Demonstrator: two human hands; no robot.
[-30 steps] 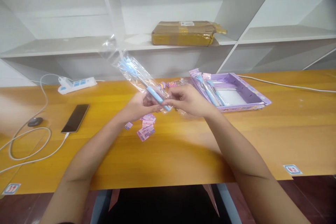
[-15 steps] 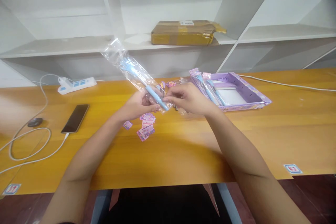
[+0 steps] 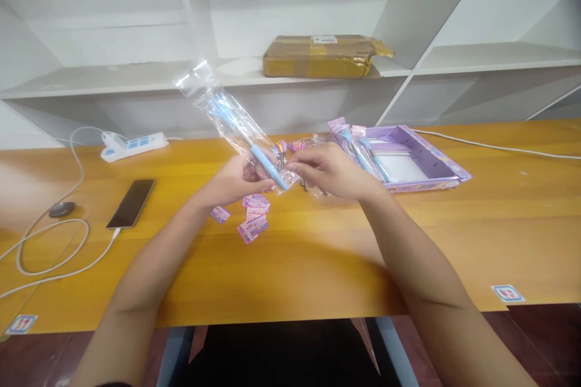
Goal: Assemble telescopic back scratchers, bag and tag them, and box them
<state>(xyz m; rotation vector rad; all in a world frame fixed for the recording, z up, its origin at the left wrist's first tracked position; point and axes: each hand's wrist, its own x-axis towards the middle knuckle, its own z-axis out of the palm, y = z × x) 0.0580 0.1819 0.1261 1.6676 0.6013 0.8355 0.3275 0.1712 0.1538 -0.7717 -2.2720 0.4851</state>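
Note:
My left hand [image 3: 236, 181] is closed around the lower part of a blue back scratcher [image 3: 269, 166], which is sealed in a clear plastic bag [image 3: 197, 81]. The scratcher tilts up to the left, its hand-shaped head at the top. My right hand [image 3: 329, 169] is closed in a pinch at the bag's lower right edge, beside the handle's end. Small pink printed cards [image 3: 254, 224] lie on the table below my left hand. Behind my right hand, more bagged items with striped, colourful heads [image 3: 297, 145] are partly hidden.
A purple tray [image 3: 438, 157] at the right holds bagged blue back scratchers [image 3: 363, 154]. On the left are a phone [image 3: 131, 204] with its cable, a black mouse-like object [image 3: 62, 210] and a power strip [image 3: 136, 146]. A taped cardboard box [image 3: 318, 59] rests on the shelf behind.
My right fingertips have moved slightly right, away from the handle. The bagged back scratcher stays in my left hand at nearly the same tilt.

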